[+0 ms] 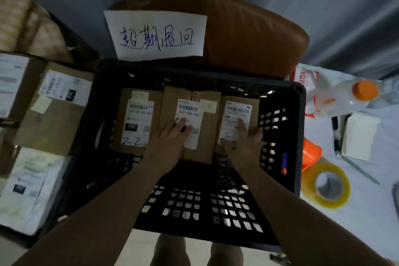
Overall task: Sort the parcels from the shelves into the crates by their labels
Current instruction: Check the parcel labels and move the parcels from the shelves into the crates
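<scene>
As crate [300,136] holds parcel [207,136], label [188,112] 032-038-E01, sign [155,34] 超期退回

Crate [300,136] near half bare, open from above; three parcels [168,106] fill far side; stacked boxes [54,127] crowd left wall.

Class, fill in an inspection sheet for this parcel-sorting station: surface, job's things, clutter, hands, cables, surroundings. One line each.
Surface: black crate in front of a brown chair; white table to its right.
Job's things: left parcel, middle parcel and right parcel lie side by side at the crate's far end, labels up; handwritten sign on the chair's back.
Clutter: bottle with orange cap, tape roll and white box on the table.
Hands: left hand rests flat on the middle parcel; right hand rests flat on the right parcel.
Cables: nothing seen.
Surroundings: labelled boxes and a white bag stacked to the left; grey backdrop behind.
</scene>
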Available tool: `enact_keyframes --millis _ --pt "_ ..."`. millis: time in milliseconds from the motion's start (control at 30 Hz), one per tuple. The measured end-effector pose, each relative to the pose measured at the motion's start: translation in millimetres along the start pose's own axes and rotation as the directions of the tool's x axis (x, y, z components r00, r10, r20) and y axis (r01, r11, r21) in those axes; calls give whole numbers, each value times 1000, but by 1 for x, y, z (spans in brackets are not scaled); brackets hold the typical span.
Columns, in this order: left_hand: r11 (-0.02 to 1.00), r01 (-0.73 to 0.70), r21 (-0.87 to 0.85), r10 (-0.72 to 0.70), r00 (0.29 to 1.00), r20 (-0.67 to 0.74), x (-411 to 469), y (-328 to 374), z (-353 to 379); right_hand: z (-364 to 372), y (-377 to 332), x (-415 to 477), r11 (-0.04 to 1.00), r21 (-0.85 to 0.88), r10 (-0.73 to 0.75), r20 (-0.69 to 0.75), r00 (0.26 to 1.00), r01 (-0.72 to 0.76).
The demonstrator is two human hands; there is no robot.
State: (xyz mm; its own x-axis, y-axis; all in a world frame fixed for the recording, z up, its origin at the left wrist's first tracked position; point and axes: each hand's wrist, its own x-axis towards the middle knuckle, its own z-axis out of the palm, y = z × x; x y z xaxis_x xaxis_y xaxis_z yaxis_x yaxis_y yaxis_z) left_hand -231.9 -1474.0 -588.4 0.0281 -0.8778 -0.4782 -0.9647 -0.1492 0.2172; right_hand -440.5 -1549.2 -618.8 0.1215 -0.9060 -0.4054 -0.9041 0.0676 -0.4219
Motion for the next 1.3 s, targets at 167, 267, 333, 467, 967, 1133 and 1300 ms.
enact_keyframes --millis 167,267,333,467,967,1133,1300 --pt "1000 22 -20 -24 996 -86 -1 4 6 17 25 29 965 244 -123 83 989 100" --pt "999 51 -8 -52 995 -91 -2 8 9 12 25 28 958 -49 -268 194 944 283" --pt "997 73 19 -71 994 -86 -2 10 8 9 27 30 944 -201 -199 279 939 260" --pt "992 114 48 -111 992 -59 -4 18 0 -16 15 31 947 -268 -82 332 940 177" --pt "921 387 37 -365 894 -259 -159 2 -111 -113 -127 -59 630 -324 -590 391 706 706" --pt "836 547 -41 -524 776 -349 -255 -37 -131 -109 -223 -114 402 -291 -786 377 490 868" --pt "714 693 -97 -659 621 -424 -355 -79 -144 -88 -322 -187 187 -253 -893 358 271 949"
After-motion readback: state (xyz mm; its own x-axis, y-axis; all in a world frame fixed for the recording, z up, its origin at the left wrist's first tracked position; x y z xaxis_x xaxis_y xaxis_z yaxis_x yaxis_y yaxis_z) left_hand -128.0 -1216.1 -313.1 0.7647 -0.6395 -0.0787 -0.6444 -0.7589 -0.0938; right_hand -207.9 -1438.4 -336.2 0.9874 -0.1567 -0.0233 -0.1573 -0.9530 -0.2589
